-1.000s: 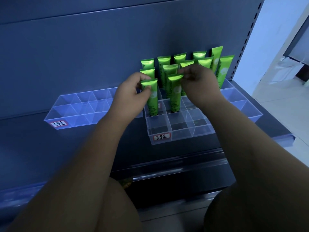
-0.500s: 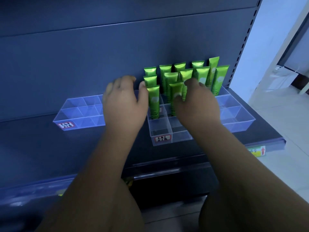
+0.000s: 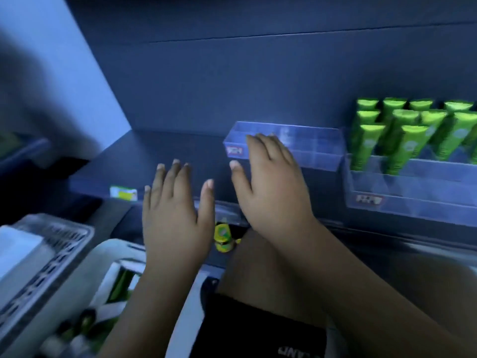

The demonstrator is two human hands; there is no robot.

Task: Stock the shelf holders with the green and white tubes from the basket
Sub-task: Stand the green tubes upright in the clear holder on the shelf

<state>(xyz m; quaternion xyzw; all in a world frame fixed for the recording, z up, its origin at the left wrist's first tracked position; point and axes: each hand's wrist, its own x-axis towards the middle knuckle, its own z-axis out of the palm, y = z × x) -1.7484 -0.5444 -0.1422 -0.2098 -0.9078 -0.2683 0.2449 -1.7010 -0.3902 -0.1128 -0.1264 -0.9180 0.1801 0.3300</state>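
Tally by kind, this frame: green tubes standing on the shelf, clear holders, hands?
Green tubes: 10 visible, frame edge may hide more
Holders: 2, empty holder, stocked holder
Hands: 2, left hand, right hand
Total: 14

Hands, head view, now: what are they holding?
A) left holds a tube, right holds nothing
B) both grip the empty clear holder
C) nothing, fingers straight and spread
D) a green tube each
C: the left hand and the right hand both show straight, spread fingers with no tube in them. The green tubes stand in the stocked holder off to the right.
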